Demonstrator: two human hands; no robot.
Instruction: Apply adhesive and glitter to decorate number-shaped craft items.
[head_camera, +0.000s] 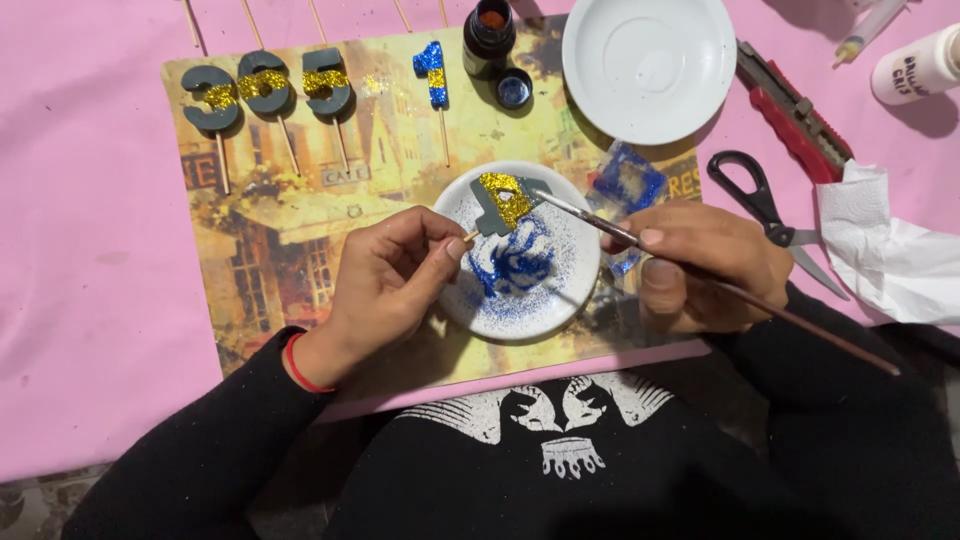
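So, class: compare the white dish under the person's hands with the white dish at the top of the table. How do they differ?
The near dish is dusted with blue glitter and holds a blue-and-white clump; the far dish looks clean. The left hand holds a stick-mounted glittered shape and the right hand a brush over the near dish; nothing is over the far dish. The far dish appears larger. Both are round and white.

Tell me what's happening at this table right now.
A person is decorating a grey number on a stick with glitter. The left hand pinches the stick and holds the number over a small white plate dusted with blue glitter. The right hand holds a thin brush whose tip meets the number's gold-glittered top. Four finished numbers lie on the picture mat. Scissors and a cutter lie to the right.
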